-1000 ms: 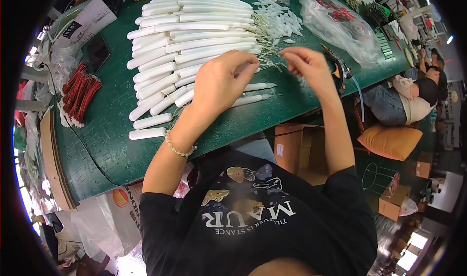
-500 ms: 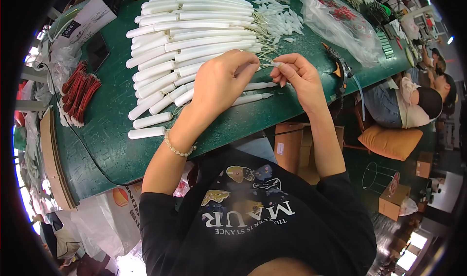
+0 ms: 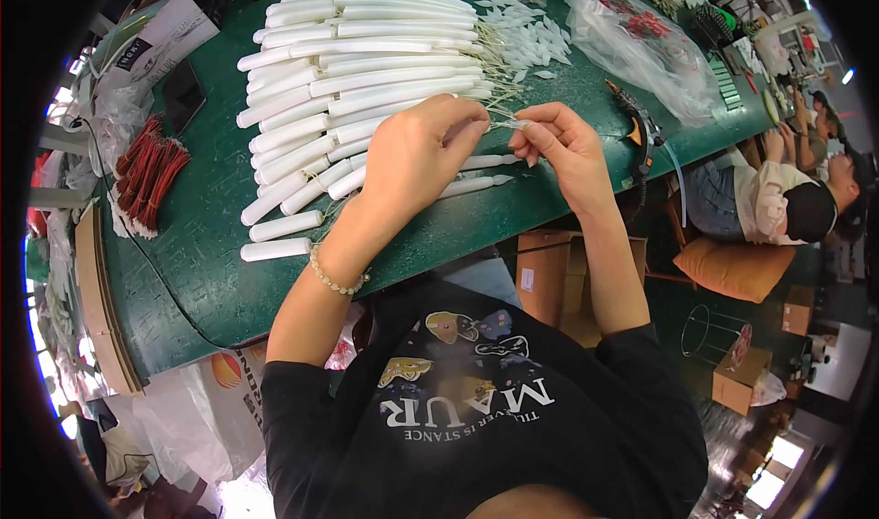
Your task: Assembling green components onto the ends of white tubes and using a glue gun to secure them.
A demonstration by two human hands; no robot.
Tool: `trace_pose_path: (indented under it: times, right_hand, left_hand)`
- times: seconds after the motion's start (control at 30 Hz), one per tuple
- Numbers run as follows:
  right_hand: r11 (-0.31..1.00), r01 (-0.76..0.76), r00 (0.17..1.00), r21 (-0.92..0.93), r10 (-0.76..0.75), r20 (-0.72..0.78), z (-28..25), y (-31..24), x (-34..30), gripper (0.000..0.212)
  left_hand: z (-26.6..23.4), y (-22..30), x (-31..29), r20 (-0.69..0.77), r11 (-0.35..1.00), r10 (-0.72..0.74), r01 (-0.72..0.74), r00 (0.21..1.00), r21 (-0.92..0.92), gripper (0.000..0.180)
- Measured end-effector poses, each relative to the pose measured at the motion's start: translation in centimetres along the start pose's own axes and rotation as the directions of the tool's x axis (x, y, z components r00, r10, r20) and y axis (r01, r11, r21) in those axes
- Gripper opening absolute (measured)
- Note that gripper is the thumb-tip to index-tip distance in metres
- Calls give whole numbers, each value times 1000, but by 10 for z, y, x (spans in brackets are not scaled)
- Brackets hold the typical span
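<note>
My left hand (image 3: 426,148), a beaded bracelet at its wrist, has thumb and fingers pinched on thin pale wires (image 3: 500,114) in front of the white tubes. Close to its right, my right hand (image 3: 568,148) pinches a small translucent flame-shaped tip (image 3: 518,124) at the wires' end. Fingers partly hide both pinches. Long white candle-like tubes (image 3: 385,65) lie in overlapping rows beneath and beyond my left hand. Below my hands, two tubes end in pointed translucent tips (image 3: 499,181). A heap of loose flame-shaped tips (image 3: 531,34) lies beyond my right hand, beside the tubes' wire ends.
On the green table (image 3: 220,290), a glue gun (image 3: 644,135) lies to the right near a clear plastic bag (image 3: 641,57). Bundled red wires (image 3: 151,176) and a dark phone (image 3: 184,96) are at left. Another person (image 3: 760,194) sits at far right.
My hands stay almost in place, both still pinching; the right has shifted very slightly. At far right, the other person has changed posture, and their arms show more plainly.
</note>
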State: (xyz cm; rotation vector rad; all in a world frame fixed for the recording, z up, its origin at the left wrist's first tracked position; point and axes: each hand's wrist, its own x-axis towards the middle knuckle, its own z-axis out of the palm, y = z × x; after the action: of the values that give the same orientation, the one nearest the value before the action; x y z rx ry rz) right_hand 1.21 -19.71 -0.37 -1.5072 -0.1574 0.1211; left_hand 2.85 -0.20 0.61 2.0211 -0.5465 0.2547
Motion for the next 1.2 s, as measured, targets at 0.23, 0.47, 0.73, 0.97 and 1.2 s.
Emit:
trace_pose_path:
  times: [0.23, 0.47, 0.73, 0.97, 1.2]
  right_hand:
    - [1000, -7, 1000, 8, 7, -11, 4, 0, 1, 15]
    - [1000, -5, 1000, 5, 5, 1, 3, 2, 1, 14]
    - [1000, -20, 1000, -7, 20, 11, 2, 1, -1, 13]
    - [1000, -24, 999, 18, 23, 37, 6, 4, -1, 13]
    - [1000, -29, 1000, 4, 29, -10, 7, 7, -1, 13]
  left_hand:
    - [-1, 0, 0, 52, 1000, -13, 13, 999, 4, 10]
    - [1, -1, -2, 49, 1000, 17, -18, 999, 24, 8]
    - [3, -1, -2, 34, 994, 88, -90, 996, 66, 8]
    - [6, -2, -4, 18, 992, 109, -110, 994, 66, 8]
    - [4, -2, -3, 46, 998, 31, -33, 998, 62, 11]
